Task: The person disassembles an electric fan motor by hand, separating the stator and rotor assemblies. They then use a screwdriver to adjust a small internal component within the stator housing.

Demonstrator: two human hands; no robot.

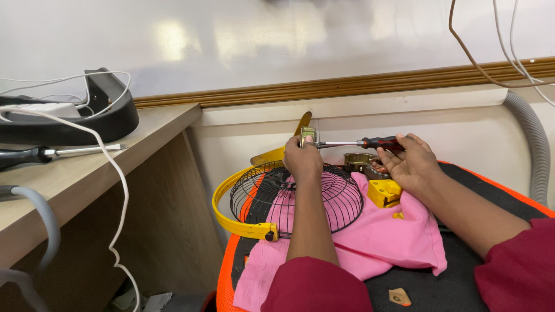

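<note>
Maroon sleeves (315, 286) fill my lower view, over soft pink cloth (399, 234) on black mat with orange edge (222, 271). Wire fan guard (289, 199), domed black mesh with yellow rim, rests on cloth under left forearm. I see left hand (302, 157) raised, fingers pinched shut on small metal part (307, 135). Right hand (411, 163), wrist bent, clasps red-black screwdriver (370, 143) handle; thin steel shaft lies level, tip meeting part. Yellow plastic block (384, 192) sits just beside right palm. Second screwdriver (40, 153) lies on wooden shelf (87, 173), well apart.
</note>
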